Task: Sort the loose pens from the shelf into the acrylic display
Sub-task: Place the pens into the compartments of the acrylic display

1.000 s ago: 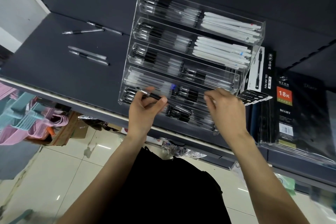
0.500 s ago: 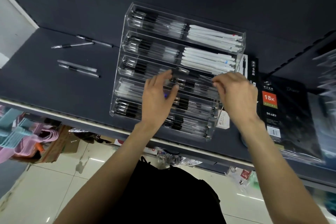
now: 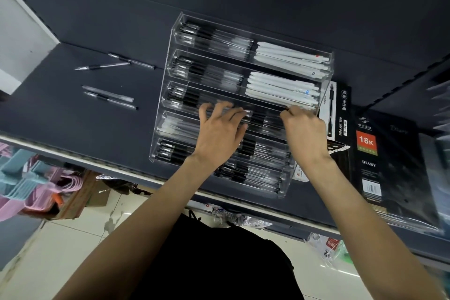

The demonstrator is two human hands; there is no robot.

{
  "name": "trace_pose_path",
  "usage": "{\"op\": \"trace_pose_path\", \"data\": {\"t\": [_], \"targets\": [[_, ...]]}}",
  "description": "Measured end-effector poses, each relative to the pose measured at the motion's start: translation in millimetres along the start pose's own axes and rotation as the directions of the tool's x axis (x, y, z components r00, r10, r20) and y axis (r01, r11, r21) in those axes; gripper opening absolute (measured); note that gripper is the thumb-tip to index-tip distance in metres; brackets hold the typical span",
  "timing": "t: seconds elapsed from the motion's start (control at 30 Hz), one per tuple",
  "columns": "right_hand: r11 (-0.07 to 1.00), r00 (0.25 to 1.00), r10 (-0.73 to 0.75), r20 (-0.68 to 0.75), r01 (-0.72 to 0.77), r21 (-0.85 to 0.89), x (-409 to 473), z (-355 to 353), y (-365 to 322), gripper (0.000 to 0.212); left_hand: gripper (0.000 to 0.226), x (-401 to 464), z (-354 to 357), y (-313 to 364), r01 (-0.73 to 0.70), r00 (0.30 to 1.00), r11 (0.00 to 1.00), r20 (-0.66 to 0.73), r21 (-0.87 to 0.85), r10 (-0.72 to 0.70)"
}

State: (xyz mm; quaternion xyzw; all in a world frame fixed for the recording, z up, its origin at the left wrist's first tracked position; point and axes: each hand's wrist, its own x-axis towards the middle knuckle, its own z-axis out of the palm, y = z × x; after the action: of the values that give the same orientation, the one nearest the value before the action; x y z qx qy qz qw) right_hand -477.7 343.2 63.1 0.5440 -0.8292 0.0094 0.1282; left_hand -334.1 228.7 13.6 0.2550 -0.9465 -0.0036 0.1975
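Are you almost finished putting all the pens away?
Not quite. The acrylic display already holds many pens in its rows. The left hand and right hand are both at a middle row, apparently settling a pen there. Four loose pens are left on the shelf to the left.

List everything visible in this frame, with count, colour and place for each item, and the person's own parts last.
acrylic display: one, clear, stepped tiers, on the shelf, centre
pens in display: many, black-and-clear on the left; white pens at right of the top two tiers
loose pens: four, clear and black, on the shelf left of the display
shelf: one, dark grey
gel ink pen box: one, white and black, right of the display
diary: one, black, far right
hangers: several, pink and blue, below left
left hand: fingers spread over the third tier
right hand: fingers curled at the third tier's right end
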Motion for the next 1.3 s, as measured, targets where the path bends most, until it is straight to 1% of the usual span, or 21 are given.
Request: {"op": "trace_pose_path", "data": {"t": [0.17, 0.3, 0.4, 0.5, 0.57, 0.63, 0.73, 0.8, 0.83, 0.87, 0.9, 0.97, 1.03, 1.1, 1.13, 1.17, 1.23, 1.3], "targets": [[0.996, 0.995, 0.089, 0.047, -0.089, -0.014, -3, 3, -5, 0.033, 0.037, 0, 4, -10, -0.034, 0.999, 0.998, 0.007, -0.061, 0.034], [0.987, 0.985, 0.155, 0.071, -0.151, -0.058, -1, 6, -10, 0.031, 0.037, -1, 6, -17, -0.073, 0.997, 0.993, 0.011, -0.097, 0.075], [0.981, 0.979, 0.189, 0.076, -0.185, -0.051, -2, 10, -11, 0.032, 0.039, -1, 6, -20, -0.116, 0.992, 0.987, 0.033, -0.109, 0.121], [0.981, 0.981, 0.192, 0.008, -0.192, 0.008, -3, 3, -16, 0.031, 0.04, 0, 5, -23, -0.15, 0.987, 0.979, 0.037, -0.14, 0.157], [0.983, 0.98, 0.164, -0.114, -0.152, 0.107, -5, -12, -23, 0.024, 0.037, 0, 0, -26, -0.162, 0.987, 0.961, -0.024, -0.222, 0.16], [0.97, 0.969, 0.148, -0.2, -0.102, 0.222, -7, -33, -41, 0.02, 0.03, -1, -13, -34, -0.158, 0.983, 0.931, -0.139, -0.33, 0.117], [0.901, 0.94, 0.141, -0.312, 0.009, 0.434, -5, -56, -95, 0.022, 0.022, -18, -44, -66, -0.101, 0.947, 0.869, -0.314, -0.484, -0.064], [0.813, 0.947, 0.1, -0.305, 0.099, 0.574, 2, -57, -142, 0.022, 0.017, -43, -68, -98, -0.031, 0.897, 0.846, -0.388, -0.533, -0.212], [0.753, 0.965, 0.056, -0.257, 0.128, 0.645, 7, -53, -167, 0.021, 0.015, -58, -77, -117, 0.024, 0.874, 0.836, -0.395, -0.548, -0.284], [0.691, 0.984, -0.002, -0.178, 0.131, 0.711, 13, -48, -191, 0.02, 0.015, -73, -85, -138, 0.091, 0.857, 0.818, -0.374, -0.568, -0.355], [0.632, 0.995, -0.07, -0.076, 0.103, 0.768, 19, -41, -214, 0.02, 0.017, -86, -90, -160, 0.164, 0.85, 0.794, -0.324, -0.586, -0.415], [0.56, 0.976, -0.186, 0.116, 0.008, 0.828, 37, -23, -255, 0.02, 0.022, -104, -91, -212, 0.312, 0.872, 0.782, -0.164, -0.54, -0.462], [0.565, 0.945, -0.234, 0.229, -0.059, 0.823, 61, 1, -286, 0.023, 0.023, -114, -78, -267, 0.414, 0.893, 0.821, -0.001, -0.393, -0.45], [0.639, 0.937, -0.217, 0.273, -0.075, 0.765, 90, 27, -308, 0.026, 0.029, -115, -60, -311, 0.457, 0.889, 0.85, 0.134, -0.262, -0.437], [0.684, 0.938, -0.193, 0.287, -0.081, 0.725, 106, 39, -315, 0.026, 0.034, -112, -50, -325, 0.447, 0.891, 0.865, 0.195, -0.228, -0.409], [0.721, 0.941, -0.164, 0.297, -0.091, 0.687, 121, 50, -321, 0.027, 0.037, -107, -42, -336, 0.404, 0.904, 0.89, 0.242, -0.211, -0.353], [0.783, 0.954, -0.111, 0.278, -0.088, 0.616, 152, 69, -329, 0.03, 0.044, -90, -28, -347, 0.283, 0.93, 0.941, 0.291, -0.185, -0.222], [0.851, 0.962, -0.08, 0.26, -0.07, 0.521, 182, 82, -332, 0.034, 0.048, -74, -16, -351, 0.199, 0.916, 0.971, 0.376, -0.135, -0.135]]}}
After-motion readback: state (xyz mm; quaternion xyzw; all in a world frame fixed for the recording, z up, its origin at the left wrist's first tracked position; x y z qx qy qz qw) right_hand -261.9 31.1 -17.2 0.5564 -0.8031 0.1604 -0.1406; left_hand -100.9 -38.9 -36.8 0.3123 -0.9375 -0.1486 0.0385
